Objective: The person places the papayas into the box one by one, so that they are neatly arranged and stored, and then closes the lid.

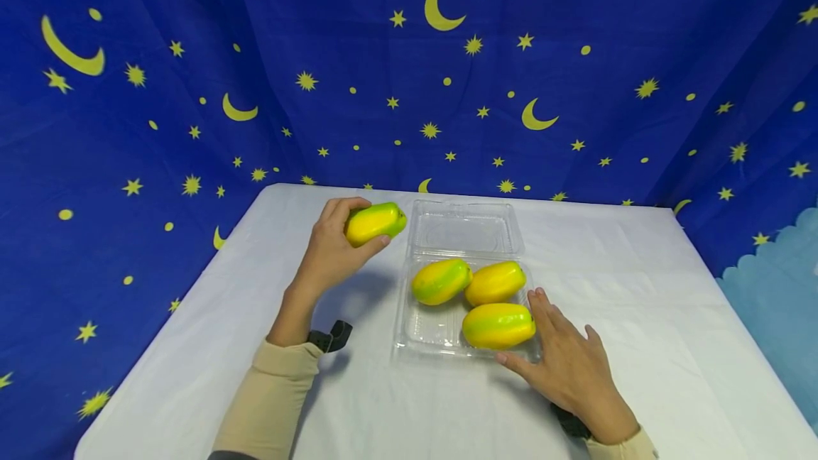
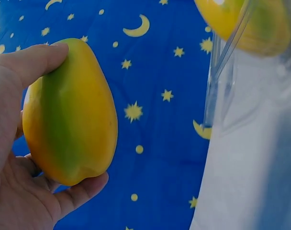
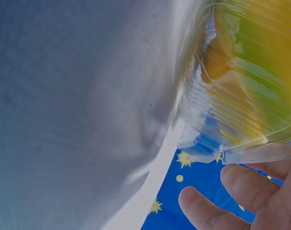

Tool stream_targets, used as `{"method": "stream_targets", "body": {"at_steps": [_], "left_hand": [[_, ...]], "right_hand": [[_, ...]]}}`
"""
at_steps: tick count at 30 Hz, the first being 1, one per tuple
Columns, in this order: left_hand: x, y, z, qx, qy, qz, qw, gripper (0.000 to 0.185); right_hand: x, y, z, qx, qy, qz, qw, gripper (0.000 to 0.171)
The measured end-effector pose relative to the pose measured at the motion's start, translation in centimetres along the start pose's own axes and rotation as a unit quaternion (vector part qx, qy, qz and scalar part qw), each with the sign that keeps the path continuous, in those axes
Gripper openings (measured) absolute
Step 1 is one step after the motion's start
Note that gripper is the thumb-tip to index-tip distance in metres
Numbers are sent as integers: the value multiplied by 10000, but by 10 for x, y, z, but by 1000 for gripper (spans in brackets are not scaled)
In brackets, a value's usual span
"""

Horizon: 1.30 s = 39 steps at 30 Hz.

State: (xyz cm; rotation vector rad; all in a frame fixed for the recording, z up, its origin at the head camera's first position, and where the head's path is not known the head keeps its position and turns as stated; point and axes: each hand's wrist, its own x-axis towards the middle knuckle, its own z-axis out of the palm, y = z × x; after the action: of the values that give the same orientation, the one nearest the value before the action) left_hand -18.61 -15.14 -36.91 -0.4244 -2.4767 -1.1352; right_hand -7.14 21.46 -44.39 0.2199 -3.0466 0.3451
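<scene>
Up left of the clear tray (image 1: 418, 336), a yellow-green fruit (image 1: 375, 222) gripped in the left hand (image 1: 329, 250); against the tray's near right corner, the right hand (image 1: 569, 368) flat with fingers straight, probably touching the rim; inside, three fruits (image 1: 495, 282).

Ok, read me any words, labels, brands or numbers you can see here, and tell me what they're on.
None: no readable text in any view.
Papayas and the one in the left hand: no stickers.
Clear box: no label visible.
Backdrop: only printed moons and stars.
Tablecloth: plain.
</scene>
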Motion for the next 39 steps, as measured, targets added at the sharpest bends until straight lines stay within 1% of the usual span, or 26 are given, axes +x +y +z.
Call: {"method": "stream_targets", "body": {"at_steps": [3, 7, 15, 25, 31, 39], "left_hand": [[-2, 6, 5, -13, -124, 146, 9998, 60], [-4, 15, 11, -38, -261, 255, 9993, 59], [-6, 25, 18, 33, -503, 332, 9982, 58], [-13, 35, 28, 73, -904, 317, 9954, 58], [-16, 39, 34, 132, -1066, 452, 9932, 55], [-20, 43, 44, 137, -1237, 551, 9907, 53]], "right_hand": [[0, 0, 0, 8, -18, 10, 10000, 116], [0, 0, -1, 19, -38, 25, 10000, 116], [1, 0, -2, -29, -46, 28, 10000, 117], [0, 0, -1, 7, -36, 20, 10000, 116], [-1, 0, -1, 4, 2, 9, 10000, 115], [-1, 0, 0, -22, 0, 11, 10000, 115]]}}
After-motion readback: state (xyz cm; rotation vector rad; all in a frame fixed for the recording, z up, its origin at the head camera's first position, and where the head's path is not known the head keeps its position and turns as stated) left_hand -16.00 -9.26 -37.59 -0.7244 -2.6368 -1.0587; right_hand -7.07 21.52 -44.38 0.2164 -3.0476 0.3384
